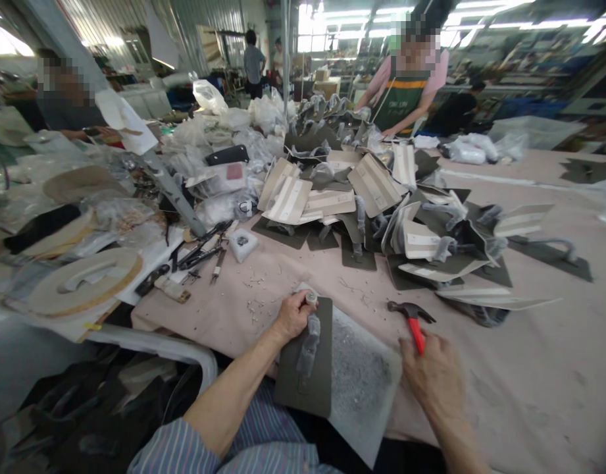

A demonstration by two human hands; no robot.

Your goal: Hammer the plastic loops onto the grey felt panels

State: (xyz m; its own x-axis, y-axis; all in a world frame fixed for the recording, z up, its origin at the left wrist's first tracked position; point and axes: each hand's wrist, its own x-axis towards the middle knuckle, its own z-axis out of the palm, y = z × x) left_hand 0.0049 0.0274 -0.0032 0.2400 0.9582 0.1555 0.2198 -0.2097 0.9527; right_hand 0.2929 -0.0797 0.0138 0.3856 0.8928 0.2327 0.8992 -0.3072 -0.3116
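My left hand is closed around a short, pale, round-topped piece, held upright at the far end of a plastic-wrapped handle. That handle lies on a dark olive panel with rounded corners. Beneath the panel is a grey, scuffed board, partly covered by it. To the right, my right hand grips the red handle of a claw hammer. The hammer's dark head points away from me, low over the table and apart from the panel.
A heap of dark panels with pale strips and wrapped handles fills the table's far side. Left are tools, a roll of tape and plastic bags. A bin stands lower left. A co-worker is opposite.
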